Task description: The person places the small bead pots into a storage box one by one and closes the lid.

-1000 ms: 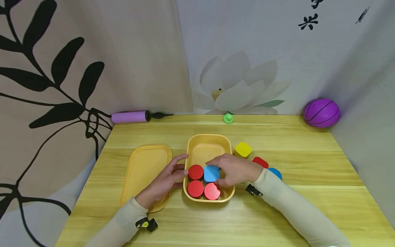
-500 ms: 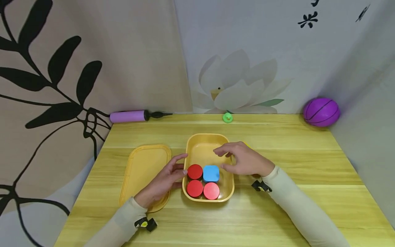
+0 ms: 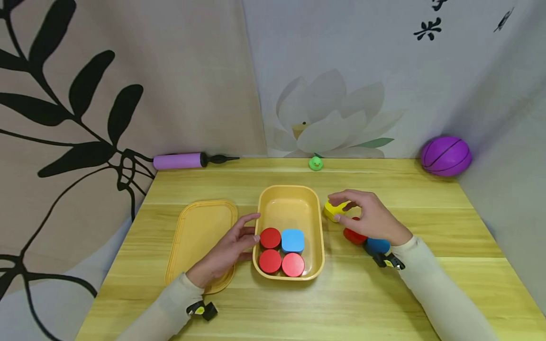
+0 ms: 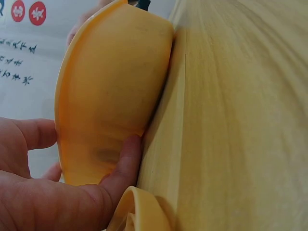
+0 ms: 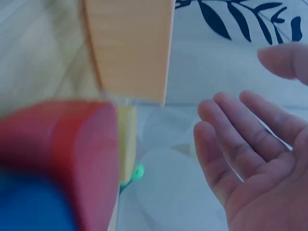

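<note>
The yellow-orange rectangular box (image 3: 290,201) stands mid-table. In its near half sit three round red blocks (image 3: 270,261) and a square blue block (image 3: 292,241). My left hand (image 3: 228,248) rests its fingers and thumb against the box's left wall; the left wrist view shows the fingertips (image 4: 130,147) touching that wall (image 4: 115,82). My right hand (image 3: 370,215), right of the box, hovers over a yellow block (image 3: 331,211) with fingers spread and nothing between them. A red block (image 3: 353,237) and a blue block (image 3: 377,246) lie beneath that hand and wrist, partly hidden.
Left of the box lies a flat yellow lid (image 3: 200,227), partly under the left forearm. Along the back edge are a purple hand pump (image 3: 178,161), a small green duck (image 3: 315,163) and a purple ball (image 3: 446,156), close to the printed wall cloth.
My right hand has lifted off the blocks inside the box and moved right, over the yellow block outside. The left hand has stayed at the box wall.
</note>
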Demonstrator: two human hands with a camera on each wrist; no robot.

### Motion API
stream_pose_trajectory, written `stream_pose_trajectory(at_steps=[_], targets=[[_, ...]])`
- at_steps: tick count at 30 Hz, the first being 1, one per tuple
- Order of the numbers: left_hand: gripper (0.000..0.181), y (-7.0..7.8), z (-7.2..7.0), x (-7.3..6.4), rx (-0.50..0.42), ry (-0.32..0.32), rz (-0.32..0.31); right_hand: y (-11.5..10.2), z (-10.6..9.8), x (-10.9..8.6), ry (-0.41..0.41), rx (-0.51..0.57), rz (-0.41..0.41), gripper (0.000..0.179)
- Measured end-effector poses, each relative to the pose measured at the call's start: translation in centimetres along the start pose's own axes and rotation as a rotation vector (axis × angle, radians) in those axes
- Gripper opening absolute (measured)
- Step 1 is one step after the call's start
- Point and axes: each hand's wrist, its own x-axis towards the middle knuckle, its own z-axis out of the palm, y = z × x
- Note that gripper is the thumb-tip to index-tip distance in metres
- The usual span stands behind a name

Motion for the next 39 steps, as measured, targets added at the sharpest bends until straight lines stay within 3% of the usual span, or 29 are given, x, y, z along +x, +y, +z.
stream_pose_trajectory(at_steps=[9,12,20,26,32,39], targets=[[0.062,0.0,0.1,-0.1,-0.009,0.006,0.002,2.4,-1.8,-3.7,0.115,-0.029,0.090,0.045],[0.061,0.0,0.0,-0.1,-0.016,0.008,-0.001,3.0,-2.1,-5.1,0.121,-0.040,0.103,0.046],[0.063,-0.3,-0.1,-0.1,-0.024,0.008,-0.009,4.5,-2.2,-8.4,0.101,-0.037,0.158,0.046],[0.061,0.0,0.0,-0.1,-0.019,0.006,-0.006,5.3,-1.9,-10.4,0.014,-0.036,0.248,0.052],[0.061,0.0,0.0,-0.2,-0.016,0.005,-0.004,5.5,-1.4,-11.5,-0.035,-0.049,0.280,0.062],[0.062,0.0,0.0,-0.2,-0.011,0.002,0.002,5.3,-1.3,-12.0,-0.062,-0.091,0.307,0.062]])
